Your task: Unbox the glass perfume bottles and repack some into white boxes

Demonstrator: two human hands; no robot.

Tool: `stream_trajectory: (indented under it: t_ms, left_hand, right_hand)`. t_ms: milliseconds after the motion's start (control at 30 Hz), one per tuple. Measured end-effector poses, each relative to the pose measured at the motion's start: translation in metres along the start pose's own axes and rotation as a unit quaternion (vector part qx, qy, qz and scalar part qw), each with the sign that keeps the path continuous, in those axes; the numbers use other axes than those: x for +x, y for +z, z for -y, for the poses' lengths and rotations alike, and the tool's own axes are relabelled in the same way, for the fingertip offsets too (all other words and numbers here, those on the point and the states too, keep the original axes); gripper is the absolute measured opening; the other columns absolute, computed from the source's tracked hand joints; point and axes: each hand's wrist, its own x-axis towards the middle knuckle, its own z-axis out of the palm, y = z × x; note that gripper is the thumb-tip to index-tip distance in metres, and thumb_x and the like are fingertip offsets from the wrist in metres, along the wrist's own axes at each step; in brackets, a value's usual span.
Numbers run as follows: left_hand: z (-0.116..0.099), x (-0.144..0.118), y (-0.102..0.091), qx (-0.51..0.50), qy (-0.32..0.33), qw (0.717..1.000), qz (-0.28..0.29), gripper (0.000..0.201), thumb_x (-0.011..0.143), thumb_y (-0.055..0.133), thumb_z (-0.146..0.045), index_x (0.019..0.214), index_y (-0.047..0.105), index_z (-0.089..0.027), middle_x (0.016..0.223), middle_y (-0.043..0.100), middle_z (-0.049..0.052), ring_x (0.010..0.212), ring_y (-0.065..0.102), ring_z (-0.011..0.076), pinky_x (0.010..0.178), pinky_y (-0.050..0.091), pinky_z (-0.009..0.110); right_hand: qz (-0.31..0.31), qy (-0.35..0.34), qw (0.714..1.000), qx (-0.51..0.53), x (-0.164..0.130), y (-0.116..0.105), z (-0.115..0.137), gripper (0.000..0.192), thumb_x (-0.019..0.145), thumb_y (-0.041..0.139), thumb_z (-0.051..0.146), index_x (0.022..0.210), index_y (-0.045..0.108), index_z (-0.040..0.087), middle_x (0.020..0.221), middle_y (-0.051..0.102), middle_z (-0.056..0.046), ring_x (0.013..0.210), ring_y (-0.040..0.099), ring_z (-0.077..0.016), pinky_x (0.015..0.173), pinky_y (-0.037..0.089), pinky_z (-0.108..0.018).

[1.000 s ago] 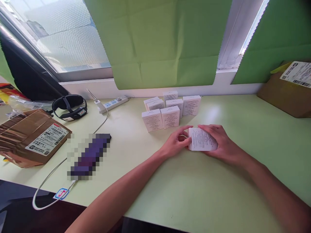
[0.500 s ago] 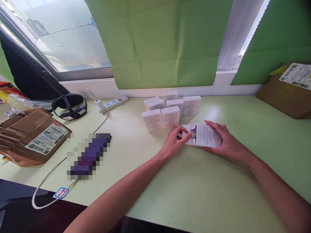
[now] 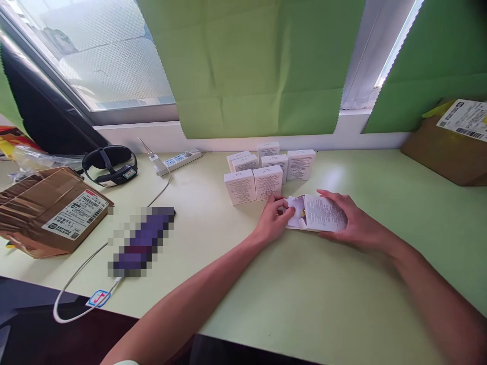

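A small white printed box lies on its side on the pale green table. My right hand holds its body from the right. My left hand pinches the opened end flap. Something gold shows inside the open end. Just behind stand several identical white boxes in a cluster, upright and closed.
A brown parcel with a label lies at the left, with a black head strap and a power strip behind it. A white cable runs to a blurred purple item. Another cardboard box sits far right.
The held box was closed a second ago. My left hand has pulled its end flap open, showing a gold item inside, and the box has shifted slightly away from me.
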Motion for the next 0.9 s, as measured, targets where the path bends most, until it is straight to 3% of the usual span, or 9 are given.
stream_trajectory:
  t_ms: [167,267,367,500,633,733,900]
  left_hand:
    - [-0.003,-0.001,0.001,-0.043,-0.025,0.999,-0.003,0.026,0.083,0.058,-0.035,0.068,0.053,-0.014,0.12,0.048,0.006,0.074,0.051,0.0083,0.065,0.042,0.023]
    - [-0.006,-0.002,0.0,-0.007,-0.018,1.0,-0.001,0.026,0.084,0.057,-0.034,0.066,0.055,-0.014,0.117,0.051,0.006,0.08,0.054,0.0115,0.068,0.043,0.024]
    - [-0.007,-0.002,-0.002,0.029,0.001,1.0,0.0,0.037,0.088,0.053,-0.045,0.068,0.063,-0.015,0.111,0.054,0.007,0.093,0.055,0.0182,0.074,0.043,0.028]
    - [-0.006,-0.001,-0.004,0.031,-0.006,1.0,0.002,0.052,0.092,0.043,-0.056,0.068,0.067,-0.016,0.105,0.057,0.008,0.098,0.055,0.0208,0.082,0.044,0.031]
    - [-0.007,-0.002,-0.005,0.066,0.001,0.997,0.041,0.038,0.088,0.054,-0.051,0.077,0.068,-0.017,0.116,0.053,0.009,0.103,0.054,0.0218,0.086,0.045,0.033]
    - [-0.009,-0.004,-0.004,0.112,-0.003,0.991,0.07,0.034,0.083,0.061,-0.048,0.071,0.066,-0.017,0.12,0.051,0.01,0.106,0.052,0.0243,0.089,0.045,0.036]
    - [-0.011,-0.009,-0.001,0.121,-0.022,0.988,0.088,0.047,0.089,0.047,-0.057,0.072,0.069,-0.019,0.12,0.051,0.01,0.117,0.047,0.0276,0.1,0.04,0.039]
  right_hand:
    - [-0.001,-0.005,1.0,0.002,0.0,-0.001,-0.003,0.091,0.07,0.074,0.051,0.147,0.026,0.043,0.135,0.045,-0.006,0.125,0.044,-0.0335,0.105,0.043,-0.053]
    - [0.003,-0.021,1.0,0.0,-0.001,0.002,-0.005,0.09,0.07,0.074,0.049,0.147,0.026,0.044,0.132,0.046,-0.006,0.125,0.044,-0.0328,0.104,0.044,-0.053]
    - [0.005,-0.034,0.999,-0.004,-0.002,0.007,-0.006,0.091,0.07,0.074,0.045,0.147,0.025,0.046,0.13,0.047,-0.005,0.125,0.045,-0.0312,0.103,0.046,-0.05]
    - [-0.003,-0.047,0.999,-0.012,-0.002,0.011,-0.006,0.091,0.07,0.074,0.045,0.146,0.025,0.046,0.132,0.047,-0.005,0.126,0.044,-0.0315,0.104,0.045,-0.05]
    - [-0.017,-0.023,0.999,-0.015,-0.004,0.006,-0.001,0.088,0.071,0.073,0.044,0.146,0.027,0.045,0.135,0.045,-0.005,0.128,0.043,-0.0312,0.103,0.046,-0.048]
    - [-0.029,-0.007,0.999,-0.024,-0.004,0.002,-0.001,0.086,0.072,0.072,0.045,0.146,0.03,0.041,0.136,0.046,-0.006,0.13,0.04,-0.032,0.102,0.047,-0.046]
    - [-0.078,-0.044,0.994,-0.058,0.0,0.008,-0.012,0.084,0.074,0.069,0.05,0.147,0.029,0.041,0.133,0.048,-0.005,0.13,0.037,-0.0337,0.1,0.047,-0.049]
